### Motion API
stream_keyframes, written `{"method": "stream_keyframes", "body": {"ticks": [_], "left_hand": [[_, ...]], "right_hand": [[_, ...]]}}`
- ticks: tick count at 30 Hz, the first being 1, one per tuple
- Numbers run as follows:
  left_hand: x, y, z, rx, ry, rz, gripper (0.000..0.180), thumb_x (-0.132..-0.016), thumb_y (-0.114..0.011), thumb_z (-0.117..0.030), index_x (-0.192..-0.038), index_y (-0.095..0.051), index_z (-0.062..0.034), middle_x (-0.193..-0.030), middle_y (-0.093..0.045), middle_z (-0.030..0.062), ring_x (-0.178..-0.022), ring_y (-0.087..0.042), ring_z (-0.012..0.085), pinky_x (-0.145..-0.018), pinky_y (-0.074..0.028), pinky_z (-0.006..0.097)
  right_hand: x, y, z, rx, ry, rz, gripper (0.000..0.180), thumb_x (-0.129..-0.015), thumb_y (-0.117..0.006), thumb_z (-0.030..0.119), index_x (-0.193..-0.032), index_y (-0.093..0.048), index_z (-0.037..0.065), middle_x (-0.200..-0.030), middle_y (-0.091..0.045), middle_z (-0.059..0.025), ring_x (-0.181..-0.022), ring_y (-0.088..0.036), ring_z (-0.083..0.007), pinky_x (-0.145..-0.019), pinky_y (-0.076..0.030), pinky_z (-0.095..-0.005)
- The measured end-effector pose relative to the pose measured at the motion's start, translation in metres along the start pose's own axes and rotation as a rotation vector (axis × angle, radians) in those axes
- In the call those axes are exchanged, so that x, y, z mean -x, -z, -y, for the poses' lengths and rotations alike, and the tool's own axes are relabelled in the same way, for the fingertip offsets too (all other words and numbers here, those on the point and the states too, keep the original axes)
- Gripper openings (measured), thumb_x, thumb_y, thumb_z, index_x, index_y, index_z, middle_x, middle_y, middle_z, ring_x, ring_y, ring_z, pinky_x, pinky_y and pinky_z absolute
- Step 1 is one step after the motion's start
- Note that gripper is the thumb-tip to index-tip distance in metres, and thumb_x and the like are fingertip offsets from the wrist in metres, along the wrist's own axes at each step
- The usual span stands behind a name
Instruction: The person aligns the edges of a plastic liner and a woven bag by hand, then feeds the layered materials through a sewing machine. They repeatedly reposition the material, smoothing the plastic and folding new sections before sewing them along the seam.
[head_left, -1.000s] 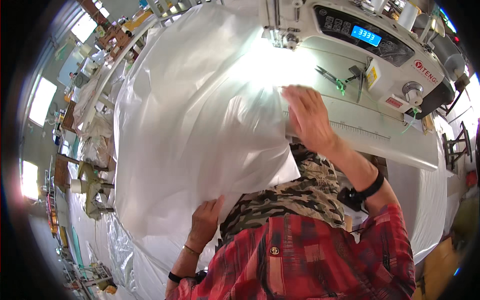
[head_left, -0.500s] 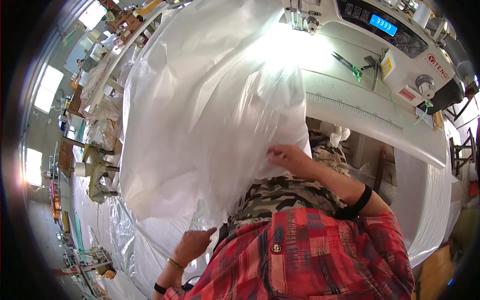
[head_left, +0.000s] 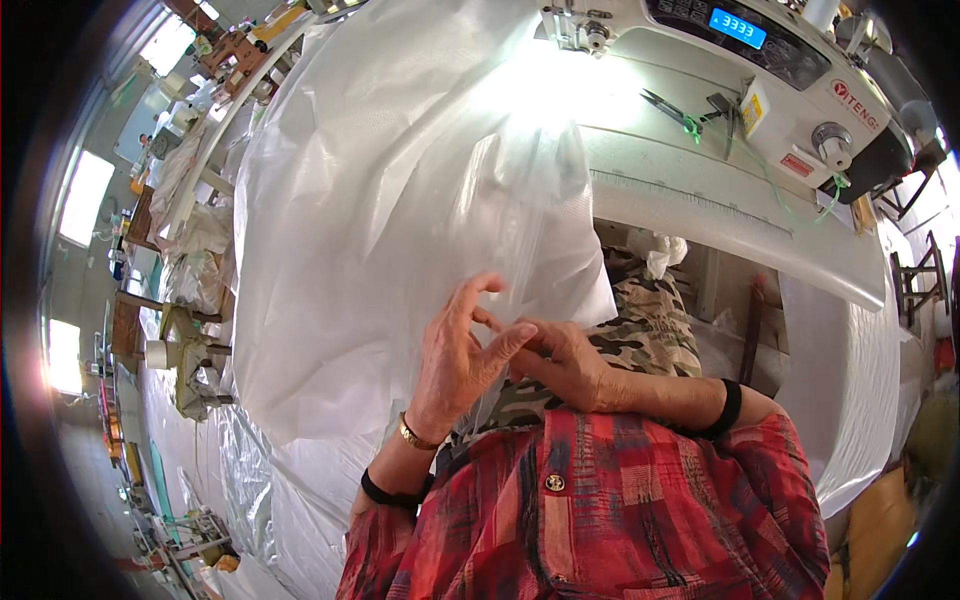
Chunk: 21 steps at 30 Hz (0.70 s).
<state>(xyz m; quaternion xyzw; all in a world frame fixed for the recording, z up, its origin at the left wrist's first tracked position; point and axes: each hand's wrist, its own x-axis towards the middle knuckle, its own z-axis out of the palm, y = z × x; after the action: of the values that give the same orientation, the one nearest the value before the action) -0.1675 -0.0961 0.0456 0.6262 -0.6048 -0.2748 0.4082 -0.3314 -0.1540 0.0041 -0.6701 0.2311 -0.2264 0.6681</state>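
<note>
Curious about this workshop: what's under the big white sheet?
Past the white sheet, camouflage cloth shows at right and shiny film below; what the sheet covers cannot be seen.

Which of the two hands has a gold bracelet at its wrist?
The left hand, with the gold bracelet around its wrist; the right hand has none, only a black band up its forearm.

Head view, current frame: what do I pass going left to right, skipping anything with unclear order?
Lowest bright window → white cylinder → left hand → right hand → dark snips → sewing machine's round knob.
</note>
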Motion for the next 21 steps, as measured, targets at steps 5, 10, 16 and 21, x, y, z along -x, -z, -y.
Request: {"method": "stream_keyframes", "body": {"ticks": [5,10,16,21], "left_hand": [[-0.003,-0.002,0.021,0.303,0.205,0.01,0.053,-0.084,-0.078,-0.02,-0.125,-0.053,-0.0002,-0.088,-0.061,0.0004,-0.064,-0.049,0.0019,-0.053,-0.037,0.018],[0.006,0.007,0.022,0.572,0.421,0.072,0.031,-0.085,-0.075,-0.012,-0.11,-0.061,-0.0013,-0.072,-0.057,-0.0062,-0.058,-0.043,0.0,-0.048,-0.029,0.017],[0.021,0.011,0.007,0.589,0.427,0.009,0.014,-0.087,-0.073,-0.013,-0.09,-0.065,-0.0023,-0.07,-0.056,-0.0068,-0.064,-0.047,0.001,-0.058,-0.036,0.017],[0.026,0.023,0.008,0.376,0.208,-0.051,0.006,-0.09,-0.066,-0.008,-0.086,-0.064,-0.0037,-0.074,-0.058,-0.0054,-0.069,-0.05,0.0018,-0.063,-0.04,0.019]], "right_hand": [[0.006,0.008,-0.012,0.292,0.193,0.085,0.025,-0.096,-0.059,0.026,-0.098,-0.062,0.001,-0.075,-0.065,-0.0162,-0.066,-0.065,-0.0256,-0.065,-0.05,-0.0377],[-0.004,0.04,-0.057,-0.122,-0.126,-0.438,0.025,-0.097,-0.056,0.022,-0.102,-0.061,-0.001,-0.085,-0.065,-0.0084,-0.077,-0.058,-0.0155,-0.071,-0.047,-0.0311],[-0.04,0.106,-0.095,0.17,0.22,-0.751,0.037,-0.099,-0.052,0.021,-0.127,-0.049,-0.004,-0.112,-0.062,-0.0115,-0.095,-0.053,-0.0169,-0.089,-0.044,-0.0321],[-0.062,0.124,-0.097,0.016,0.198,-0.387,0.041,-0.099,-0.054,0.035,-0.11,-0.062,-0.004,-0.101,-0.066,-0.0067,-0.088,-0.053,-0.0127,-0.085,-0.045,-0.0299]]}}
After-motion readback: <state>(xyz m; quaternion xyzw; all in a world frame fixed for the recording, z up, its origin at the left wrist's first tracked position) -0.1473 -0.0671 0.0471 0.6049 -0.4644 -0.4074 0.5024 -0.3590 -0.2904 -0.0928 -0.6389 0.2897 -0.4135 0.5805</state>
